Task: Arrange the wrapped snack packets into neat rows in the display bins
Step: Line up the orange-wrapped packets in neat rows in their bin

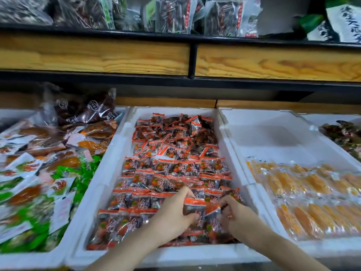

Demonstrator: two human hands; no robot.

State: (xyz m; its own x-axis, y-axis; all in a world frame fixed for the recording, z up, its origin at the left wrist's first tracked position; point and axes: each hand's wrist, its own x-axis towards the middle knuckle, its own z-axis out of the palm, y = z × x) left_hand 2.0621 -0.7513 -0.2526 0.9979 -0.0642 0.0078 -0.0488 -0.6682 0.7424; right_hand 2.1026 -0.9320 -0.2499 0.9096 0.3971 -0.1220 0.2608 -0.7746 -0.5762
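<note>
A red-orange packet (195, 209) is pinched between the thumb and fingers of the left hand (173, 218), at the near end of the white foam bin (121, 153). Just right of it, the right hand (238, 218) curls its fingers on a neighbouring packet (213, 222). Beyond both hands lie tidy rows (172, 169) — farther still, a loose heap (175, 130). Right of the right hand sits 1 bin of orange sticks (312, 192).

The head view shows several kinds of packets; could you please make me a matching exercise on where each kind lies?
Things:
1. red packets
2. yellow-orange packets
3. green packets
4. clear bags

Places:
A. top shelf
B. left bin
C. middle bin
D. bin right of the middle

Pairs: 1-C; 2-D; 3-B; 4-A
</note>
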